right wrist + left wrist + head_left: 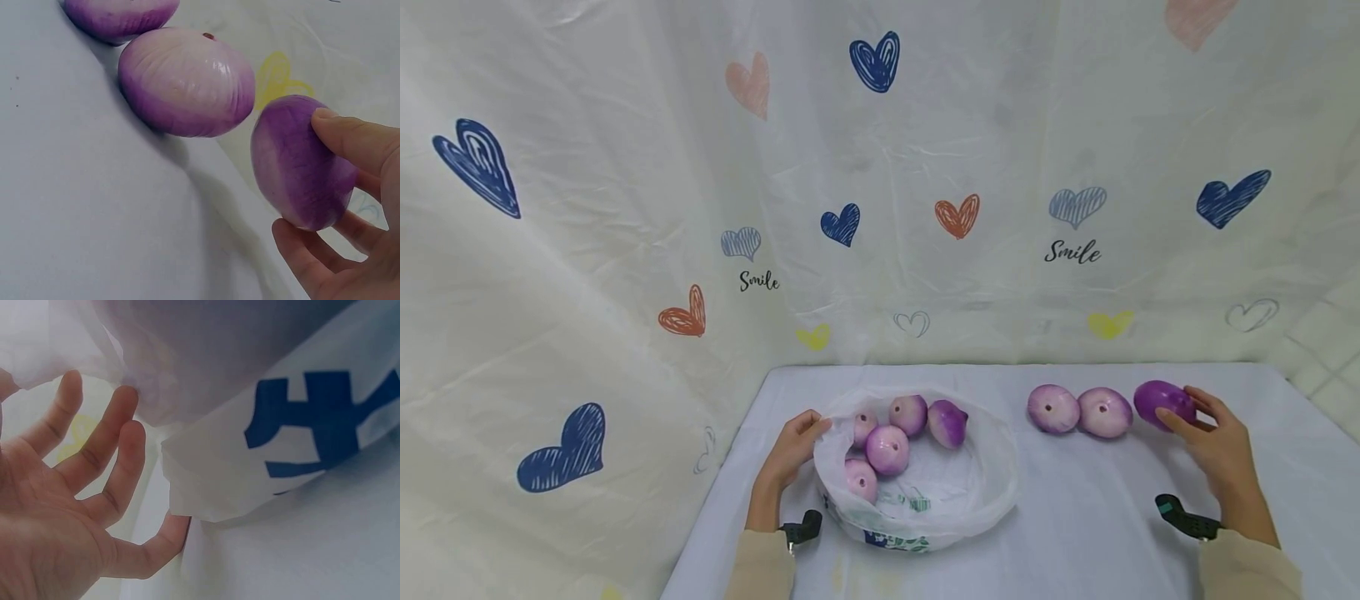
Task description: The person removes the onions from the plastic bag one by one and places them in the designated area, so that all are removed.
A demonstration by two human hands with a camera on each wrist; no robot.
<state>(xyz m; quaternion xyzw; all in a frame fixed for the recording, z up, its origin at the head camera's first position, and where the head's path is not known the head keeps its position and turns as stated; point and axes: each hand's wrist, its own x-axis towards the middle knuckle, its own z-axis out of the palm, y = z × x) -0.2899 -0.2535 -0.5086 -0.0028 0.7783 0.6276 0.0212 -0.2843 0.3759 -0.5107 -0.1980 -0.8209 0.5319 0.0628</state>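
Note:
In the head view my right hand point(1213, 429) grips a purple onion point(1163, 404) at the right of the table. The right wrist view shows this onion point(300, 162) between the thumb and the fingers, tilted on its side. Just left of it, two paler onions point(1053, 409) sit side by side on the cloth. My left hand point(792, 450) pinches the left rim of a white plastic bag point(992, 500), whose mouth is spread wide. Inside the bag lie several onions point(887, 450), mostly toward its left and back. Blue print point(331, 419) marks the bag's side in the left wrist view.
A white cloth covers the table point(1075, 517). Behind and to the left hangs a pale curtain point(910, 150) printed with hearts, right along the table's back edge. Dark straps with small devices point(1187, 518) sit on both wrists.

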